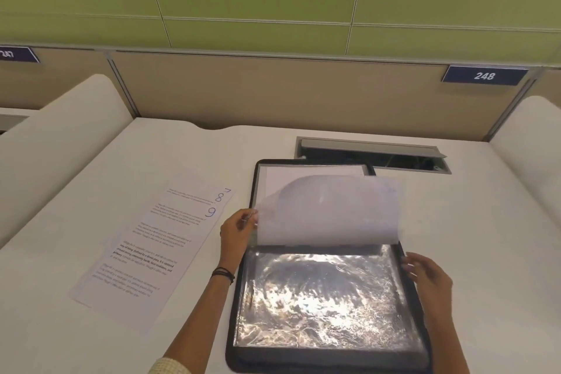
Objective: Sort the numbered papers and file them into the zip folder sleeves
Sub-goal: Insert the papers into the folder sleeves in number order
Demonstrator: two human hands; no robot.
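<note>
Open zip folder point(233, 316) lying flat on the white desk point(485, 252), directly before the person. The left hand point(238, 232) pinches the left edge of a raised sleeve point(331, 212) between thumb and fingers point(249, 218) – the leaf stands curled above the folder's middle, blurred. Beneath it a glossy empty sleeve point(321, 294) lies flat. The right hand point(425, 275) is at the folder's right rim, fingers point(408, 264) loosely apart and holding nothing; contact with the rim cannot be told. The numbered papers point(145, 252) lie fanned on the desk just left of the folder – apart from both hands
</note>
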